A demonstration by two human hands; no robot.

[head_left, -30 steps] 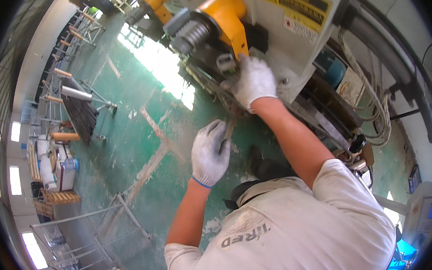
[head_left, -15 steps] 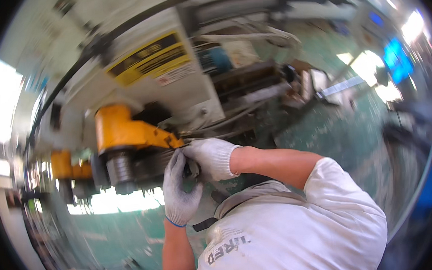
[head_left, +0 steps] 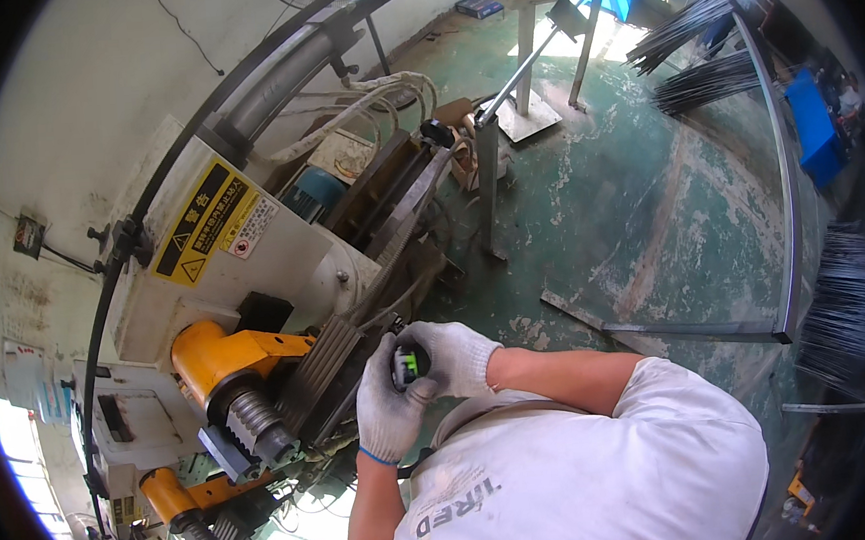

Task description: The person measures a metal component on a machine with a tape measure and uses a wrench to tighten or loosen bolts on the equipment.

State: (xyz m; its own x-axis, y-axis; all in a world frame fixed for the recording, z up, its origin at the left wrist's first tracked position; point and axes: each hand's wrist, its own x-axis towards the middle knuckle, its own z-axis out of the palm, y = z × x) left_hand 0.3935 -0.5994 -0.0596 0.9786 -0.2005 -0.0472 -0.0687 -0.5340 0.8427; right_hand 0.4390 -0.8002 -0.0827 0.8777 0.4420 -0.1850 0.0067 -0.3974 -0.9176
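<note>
Both hands wear white knit gloves and meet in front of my body, beside the machine's orange arm point(head_left: 220, 363). Between them sits a small dark rounded object with a bright green part point(head_left: 409, 366), whose exact kind I cannot make out. My left hand point(head_left: 386, 406) curls around its near left side. My right hand point(head_left: 456, 357) closes over it from the right, hiding part of it. Just left of the hands lies a grooved metal block point(head_left: 317, 370). A threaded steel spindle point(head_left: 255, 415) hangs below the orange arm.
The white machine body bears a yellow warning sign point(head_left: 203, 224). Behind it are a blue motor point(head_left: 315, 194) and hoses. A control pedestal point(head_left: 525, 48) stands far off. Bundles of thin rods point(head_left: 837, 317) lie at right, near a metal frame point(head_left: 783, 195) on the green floor.
The view has swung round, so the machine appears tilted and more floor shows at right. My hands stay together on the dark object, whose green part now shows.
</note>
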